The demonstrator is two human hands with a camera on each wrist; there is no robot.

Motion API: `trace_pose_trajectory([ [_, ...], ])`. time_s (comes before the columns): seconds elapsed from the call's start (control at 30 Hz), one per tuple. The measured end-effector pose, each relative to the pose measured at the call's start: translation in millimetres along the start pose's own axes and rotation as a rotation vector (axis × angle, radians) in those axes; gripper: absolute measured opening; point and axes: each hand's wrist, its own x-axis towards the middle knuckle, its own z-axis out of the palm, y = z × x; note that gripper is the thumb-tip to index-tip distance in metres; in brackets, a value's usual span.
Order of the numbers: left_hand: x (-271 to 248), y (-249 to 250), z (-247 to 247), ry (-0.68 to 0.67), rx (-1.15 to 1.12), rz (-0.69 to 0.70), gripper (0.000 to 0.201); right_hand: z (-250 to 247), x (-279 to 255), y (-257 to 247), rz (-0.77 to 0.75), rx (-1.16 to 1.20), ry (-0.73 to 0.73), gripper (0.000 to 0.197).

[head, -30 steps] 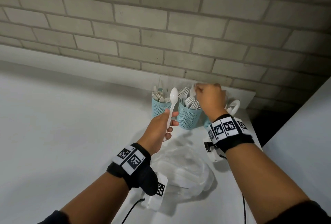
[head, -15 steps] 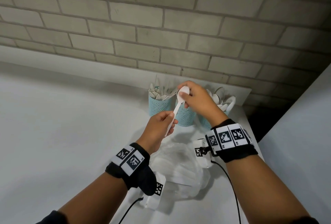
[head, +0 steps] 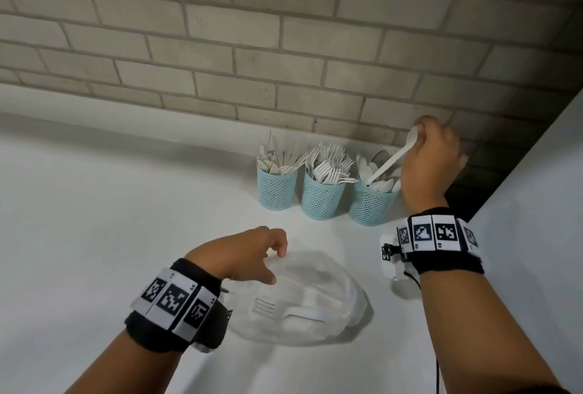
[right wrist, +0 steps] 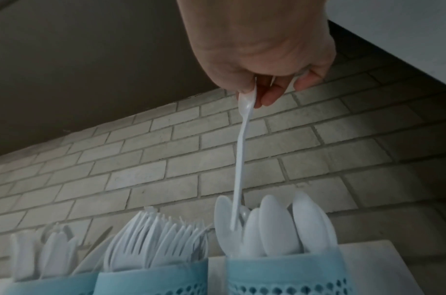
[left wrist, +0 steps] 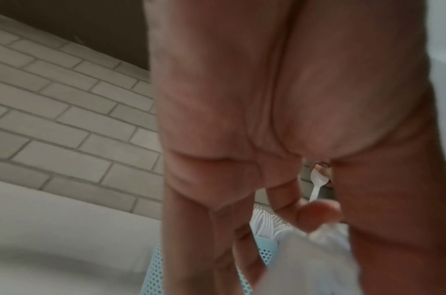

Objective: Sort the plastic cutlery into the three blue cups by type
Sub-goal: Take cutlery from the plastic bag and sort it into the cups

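Three blue mesh cups stand in a row by the brick wall: the left cup (head: 277, 191) with knives, the middle cup (head: 319, 202) with forks (right wrist: 156, 239), the right cup (head: 369, 209) with spoons (right wrist: 272, 225). My right hand (head: 418, 133) pinches a white spoon (head: 391, 160) by its bowl above the right cup; the handle tip points down among the spoons there (right wrist: 235, 219). My left hand (head: 271, 262) hovers low at the edge of a clear plastic bag (head: 331, 283), fingers loosely curled and holding nothing. A white fork (head: 268, 307) lies inside the bag.
The white table (head: 126, 220) stretches left and toward me. A brick wall (head: 284, 46) rises just behind the cups. A white panel (head: 536, 220) closes off the right side, with a dark gap behind my right hand. A cable hangs from my right wrist.
The spoon passed from my left hand to my right, which carried it rightward over the right cup. My left hand dropped to the plastic bag.
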Motion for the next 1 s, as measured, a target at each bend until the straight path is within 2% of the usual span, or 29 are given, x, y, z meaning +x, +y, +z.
trace_pose_trajectory([
  [0.2,-6.2,-13.1,2.6,0.082,-0.107,0.09,0.042,15.6,-11.9,4.8,-0.151,-0.087,0.173,0.024],
  [0.27,-7.3,-15.4,4.1,0.131,-0.162,0.108,0.049,21.7,-16.9,5.5,-0.188,-0.121,0.19,0.024],
  [0.33,-7.3,-15.8,5.6,0.165,-0.161,0.104,0.052,28.8,-24.4,8.2,-0.177,-0.128,0.083,0.025],
  [0.43,-6.3,-15.0,8.6,0.18,-0.162,0.061,0.043,40.2,-42.3,14.7,-0.16,-0.181,-0.246,0.027],
  [0.5,-7.8,-12.3,11.3,0.136,-0.122,0.034,0.029,41.5,-49.9,17.5,-0.162,-0.218,-0.401,0.026],
  [0.6,-14.3,-11.2,15.5,0.015,-0.058,0.017,0.036,28.5,-47.3,4.9,-0.146,-0.247,-0.498,0.026],
  [0.67,-18.2,-9.1,17.3,-0.015,-0.035,-0.025,0.035,13.2,-44.0,-14.4,-0.137,-0.11,-0.484,0.028],
  [0.73,-17.3,-10.0,21.5,-0.007,-0.002,-0.059,0.033,-9.8,-42.8,-39.0,-0.149,0.231,-0.548,0.026],
  [0.77,-16.0,-10.3,23.8,0.001,0.024,-0.073,0.036,-25.3,-44.5,-51.8,-0.145,0.389,-0.686,0.028],
  [0.83,-12.6,-13.7,29.9,0.017,0.065,-0.092,0.05,-54.8,-54.9,-74.9,-0.205,0.549,-1.136,0.035],
  [0.9,-10.5,-17.6,35.3,0.028,0.064,-0.082,0.066,-67.4,-76.6,-90.5,-0.279,0.532,-1.609,0.029],
  [0.93,-9.9,-19.8,37.5,0.038,0.051,-0.066,0.072,-65.9,-90.6,-94.3,-0.329,0.465,-1.77,0.023],
  [0.97,-10.1,-20.8,38.7,0.05,0.039,-0.047,0.077,-61.7,-106.5,-97.3,-0.411,0.345,-1.841,0.022],
  [1.0,-10.4,-21.3,39.6,0.06,0.038,-0.029,0.082,-55.4,-122.0,-98.6,-0.522,0.191,-1.83,0.029],
])
